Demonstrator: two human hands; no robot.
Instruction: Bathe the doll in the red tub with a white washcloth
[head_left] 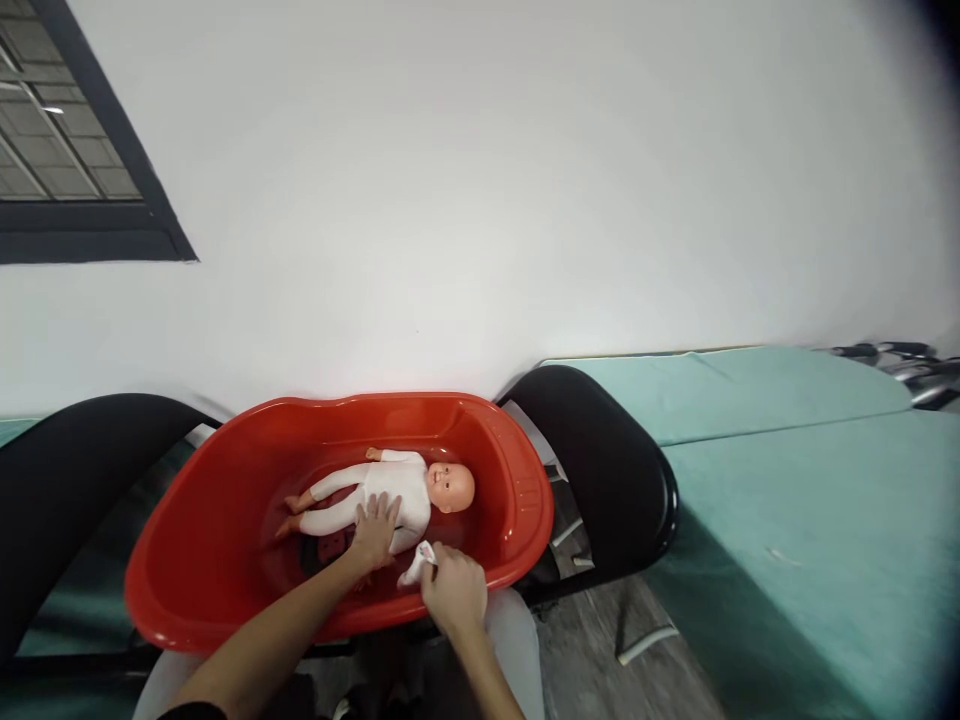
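A baby doll (397, 490) with a bald head and a white body and legs lies on its back in a red baby bathtub (202, 560). Its head points right and its feet point left. My left hand (376, 530) lies flat on the doll's belly with the fingers apart. Over the tub's near edge, my right hand (456, 588) pinches a small white cloth (417, 564) with a red mark on it, which hangs down inside the tub. A dark object (324, 548) shows under the doll's near leg, partly hidden by my left forearm; its kind is unclear.
Black chairs stand at the tub's two ends, one at the left (90, 480) and one at the right (600, 460). A green padded bed (810, 500) is at the right. The white wall (420, 220) rises behind, with a barred window (60, 120) at upper left.
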